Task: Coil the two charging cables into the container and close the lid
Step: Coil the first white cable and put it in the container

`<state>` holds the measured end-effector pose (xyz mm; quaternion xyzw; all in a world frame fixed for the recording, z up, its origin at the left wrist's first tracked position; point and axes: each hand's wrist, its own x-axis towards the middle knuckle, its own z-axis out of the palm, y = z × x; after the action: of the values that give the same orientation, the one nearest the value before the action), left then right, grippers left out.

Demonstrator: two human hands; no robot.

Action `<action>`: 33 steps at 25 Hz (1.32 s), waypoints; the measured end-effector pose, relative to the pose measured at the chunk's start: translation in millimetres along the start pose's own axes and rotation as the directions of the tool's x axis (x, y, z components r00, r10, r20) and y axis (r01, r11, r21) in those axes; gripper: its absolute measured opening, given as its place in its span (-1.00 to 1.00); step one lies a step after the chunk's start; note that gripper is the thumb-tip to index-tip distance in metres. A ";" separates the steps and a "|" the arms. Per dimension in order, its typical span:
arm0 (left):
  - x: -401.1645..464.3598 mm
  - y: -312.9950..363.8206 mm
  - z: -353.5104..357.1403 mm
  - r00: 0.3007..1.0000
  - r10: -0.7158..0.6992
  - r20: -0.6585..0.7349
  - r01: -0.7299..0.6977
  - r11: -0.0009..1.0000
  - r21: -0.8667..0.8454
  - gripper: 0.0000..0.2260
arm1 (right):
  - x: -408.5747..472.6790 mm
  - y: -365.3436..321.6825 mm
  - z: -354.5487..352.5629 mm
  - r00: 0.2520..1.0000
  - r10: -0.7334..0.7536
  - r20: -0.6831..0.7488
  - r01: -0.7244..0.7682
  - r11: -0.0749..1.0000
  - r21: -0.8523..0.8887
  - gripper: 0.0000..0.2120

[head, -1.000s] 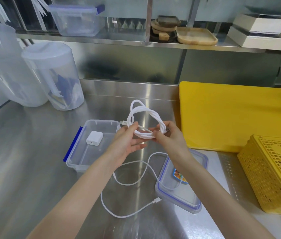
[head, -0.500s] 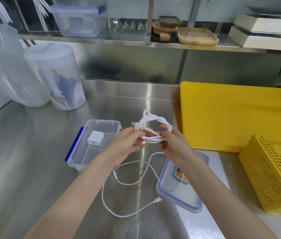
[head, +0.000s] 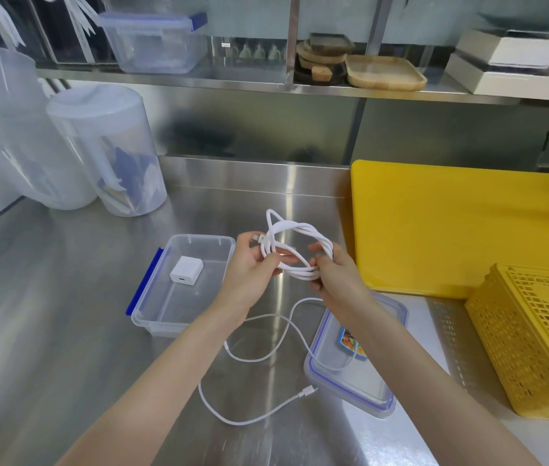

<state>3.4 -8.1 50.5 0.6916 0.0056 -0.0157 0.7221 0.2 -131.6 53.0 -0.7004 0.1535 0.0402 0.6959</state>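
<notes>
Since half a second ago our coiled cable (head: 295,253) has opened wider, gripped between our left hand (head: 249,267) and right hand (head: 335,277) above the counter (head: 64,331). Below, the second cable (head: 266,358) sprawls between container (head: 179,317) and lid (head: 350,388).

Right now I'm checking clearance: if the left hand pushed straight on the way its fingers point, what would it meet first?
The left hand points right, toward the coiled white charging cable it already pinches; just past that comes the right hand. Depth is unclear, but nothing else seems to lie between.
</notes>
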 end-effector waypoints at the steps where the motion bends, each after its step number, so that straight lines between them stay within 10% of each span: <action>1: 0.0 -0.5 0.2 1.000 0.010 -0.011 -0.010 1.000 0.022 -0.82 | 0.1 0.4 0.2 1.000 0.004 -0.003 -0.004 1.000 0.001 -0.82; 8: 0.4 -1.7 -4.2 0.996 0.085 -0.028 -0.070 0.937 0.342 -0.78 | -1.5 6.3 1.2 1.000 0.002 -0.027 -0.004 0.996 -0.089 -0.82; 17: -2.9 10.2 -17.5 0.885 -0.132 0.446 0.198 0.975 -0.105 -0.82 | 3.8 2.7 -4.5 0.998 -0.041 0.055 0.042 0.999 -0.021 -0.77; 25: 2.3 9.6 -22.7 0.935 -0.188 0.301 0.247 0.954 -0.171 -0.86 | 0.1 0.4 -7.5 0.976 -0.109 0.186 0.131 0.985 -0.110 -0.88; 33: -0.3 5.8 -49.3 0.941 -0.190 0.281 0.289 0.883 -0.370 -0.80 | 3.9 -1.3 -6.3 0.991 -0.133 0.023 0.135 0.987 -0.093 -0.62</action>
<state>4.0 41.4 54.2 0.5137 0.0087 -0.1862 0.8375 3.3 -138.5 53.4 -0.7408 0.0983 0.0064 0.6644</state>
